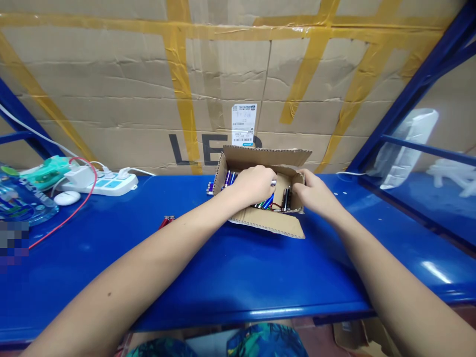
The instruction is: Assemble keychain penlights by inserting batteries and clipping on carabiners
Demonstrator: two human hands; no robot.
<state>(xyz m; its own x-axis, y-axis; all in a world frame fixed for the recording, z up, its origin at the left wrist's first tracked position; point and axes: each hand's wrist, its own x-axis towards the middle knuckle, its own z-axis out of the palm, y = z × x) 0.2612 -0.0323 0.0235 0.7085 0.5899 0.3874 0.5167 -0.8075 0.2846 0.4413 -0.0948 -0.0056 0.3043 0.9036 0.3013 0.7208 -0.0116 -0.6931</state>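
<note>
An open cardboard box (267,224) stands on the blue table (238,277), with its flaps spread. Inside it lie several slim shiny cylinders (268,202), blue, green and dark. My left hand (256,184) reaches into the box with curled fingers; a silvery end shows by its fingertips, too small to name. My right hand (312,192) grips the box's right wall, thumb inside the rim. More blue cylinders (210,188) lie just left of the box. Some red ones (166,221) rest partly behind my left forearm.
At the left are a white power strip (115,184) with plugs, a red cable (89,198), a white round object (67,198) and a blue-tinted bottle (28,198). A large taped carton (130,99) stands behind. Blue metal posts (401,94) flank the table; a plastic-wrapped item (409,148) is at right.
</note>
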